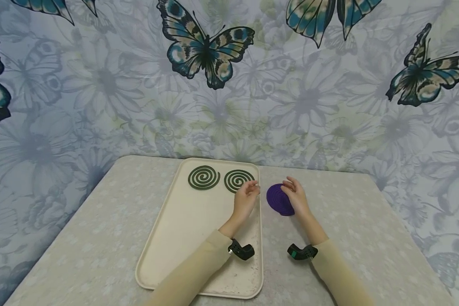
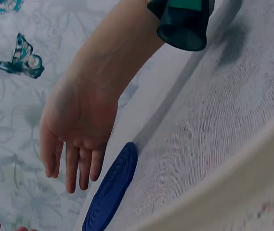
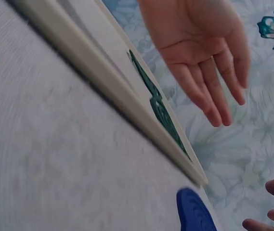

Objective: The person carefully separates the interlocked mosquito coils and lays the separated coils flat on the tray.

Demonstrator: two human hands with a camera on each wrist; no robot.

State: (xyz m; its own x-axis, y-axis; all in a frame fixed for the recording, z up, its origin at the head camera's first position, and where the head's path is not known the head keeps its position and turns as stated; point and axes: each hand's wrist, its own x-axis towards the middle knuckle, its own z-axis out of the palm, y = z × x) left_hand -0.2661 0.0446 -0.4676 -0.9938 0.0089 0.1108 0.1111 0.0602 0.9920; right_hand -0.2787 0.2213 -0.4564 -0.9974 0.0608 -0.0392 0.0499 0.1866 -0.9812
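Note:
Two dark green mosquito coils, one at the left (image 1: 204, 177) and one at the right (image 1: 238, 180), lie flat near the far end of a cream tray (image 1: 199, 238). My left hand (image 1: 246, 197) hovers above the tray's right rim, partly covering the right coil in the head view. Just outside that rim, a purple disc with spiral ridges (image 1: 278, 200) lies on the table. Over its right side is my right hand (image 1: 297, 199). Both wrist views show the opposite palm, left (image 3: 199, 43) and right (image 2: 84, 115), with loosely extended fingers and nothing held.
A pale patterned cloth covers the table (image 1: 352, 221). Behind it hangs a fabric backdrop (image 1: 222, 110) with butterflies and flowers. Dark camera bands, left (image 1: 242, 250) and right (image 1: 303, 251), sit on the wrists. Small specks mark the tray's near right corner.

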